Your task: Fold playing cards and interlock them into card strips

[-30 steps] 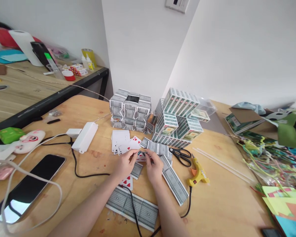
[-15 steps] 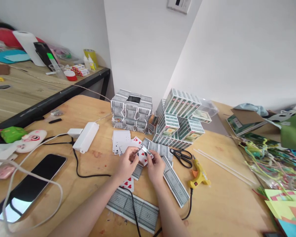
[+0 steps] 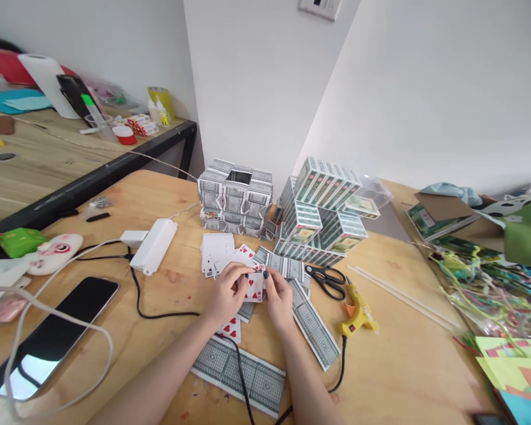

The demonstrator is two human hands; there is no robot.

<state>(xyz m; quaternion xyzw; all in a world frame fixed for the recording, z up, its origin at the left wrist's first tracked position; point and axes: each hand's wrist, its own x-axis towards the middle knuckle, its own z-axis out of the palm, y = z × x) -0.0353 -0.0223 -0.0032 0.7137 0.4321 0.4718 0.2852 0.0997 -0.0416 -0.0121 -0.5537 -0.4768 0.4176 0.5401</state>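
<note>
Whereas the hearts card [image 3: 253, 289] sat slanted half a second ago, it now faces the view more squarely, apparently being adjusted. Left hand [image 3: 227, 290] and right hand [image 3: 279, 298] pinch it, fingers nearly closed, over the table [image 3: 402, 354], beyond the near card strip [image 3: 265, 386].

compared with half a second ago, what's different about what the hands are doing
The card between the left hand and right hand has turned: its top edge, sloping down to the right before, is now nearly level, hearts towards the camera. Both hands keep hold; nothing was let go. The scissors, glue gun and phone stayed put.
</note>
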